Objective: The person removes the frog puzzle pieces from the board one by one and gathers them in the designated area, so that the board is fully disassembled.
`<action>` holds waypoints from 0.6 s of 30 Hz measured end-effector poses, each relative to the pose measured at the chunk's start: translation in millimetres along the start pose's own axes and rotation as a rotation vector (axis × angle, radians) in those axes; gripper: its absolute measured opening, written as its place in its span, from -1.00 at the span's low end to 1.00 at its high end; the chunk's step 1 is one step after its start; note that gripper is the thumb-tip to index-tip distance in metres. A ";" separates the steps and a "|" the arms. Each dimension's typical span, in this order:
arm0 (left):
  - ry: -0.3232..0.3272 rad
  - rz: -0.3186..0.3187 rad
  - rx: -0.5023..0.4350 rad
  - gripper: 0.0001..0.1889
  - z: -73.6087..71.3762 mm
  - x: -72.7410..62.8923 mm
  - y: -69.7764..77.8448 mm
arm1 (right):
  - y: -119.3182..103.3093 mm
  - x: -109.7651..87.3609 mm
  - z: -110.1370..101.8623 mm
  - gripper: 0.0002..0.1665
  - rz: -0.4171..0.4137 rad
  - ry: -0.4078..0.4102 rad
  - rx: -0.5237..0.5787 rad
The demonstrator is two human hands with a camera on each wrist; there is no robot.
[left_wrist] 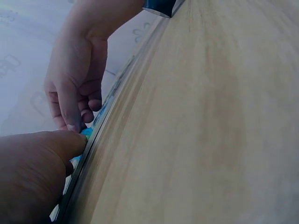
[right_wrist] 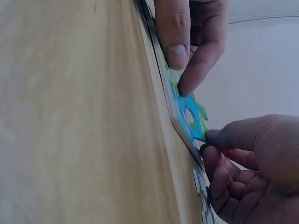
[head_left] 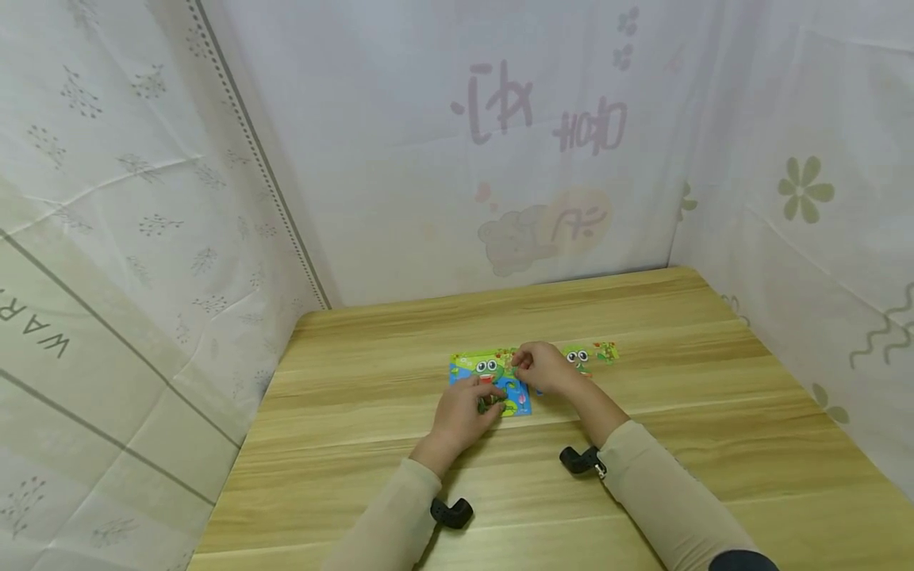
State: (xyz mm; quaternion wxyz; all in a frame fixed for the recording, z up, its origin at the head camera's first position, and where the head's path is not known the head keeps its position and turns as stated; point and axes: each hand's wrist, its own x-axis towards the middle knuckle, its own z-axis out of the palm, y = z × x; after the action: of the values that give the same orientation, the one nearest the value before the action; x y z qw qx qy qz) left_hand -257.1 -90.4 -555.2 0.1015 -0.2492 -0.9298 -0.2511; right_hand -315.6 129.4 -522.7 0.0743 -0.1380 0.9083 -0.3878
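A jigsaw puzzle board (head_left: 524,404) with a cartoon frog on blue and green lies flat on the table. My left hand (head_left: 460,414) rests over its near left part. In the right wrist view, the left thumb and a finger (right_wrist: 198,70) touch the board's top. My right hand (head_left: 546,366) is at the board's right edge. There its thumb and forefinger pinch a blue and green puzzle piece (right_wrist: 190,114), which is tilted up at the board's edge. The right hand (left_wrist: 77,79) partly hides this spot in the left wrist view.
Right of the board, more joined puzzle pieces (head_left: 607,351) with another frog face lie partly behind the right hand. The wooden table (head_left: 371,357) meets patterned cloth walls (head_left: 400,159) at the back and sides.
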 end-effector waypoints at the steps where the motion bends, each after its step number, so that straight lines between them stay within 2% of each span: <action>1: -0.005 0.000 0.003 -0.85 -0.1 -0.1 0.5 | 0.4 0.0 0.3 -0.94 0.002 0.006 0.001; 18: -0.003 -0.002 0.007 -0.84 -1.6 -3.7 4.8 | -2.4 0.0 6.0 -0.92 0.075 0.060 0.022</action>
State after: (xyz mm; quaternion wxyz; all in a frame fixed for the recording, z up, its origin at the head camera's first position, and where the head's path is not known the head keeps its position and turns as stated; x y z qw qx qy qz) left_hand -251.4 -89.1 -553.0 0.1006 -0.2482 -0.9311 -0.2477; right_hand -313.7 123.7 -525.1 0.0631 -0.0914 0.9104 -0.3985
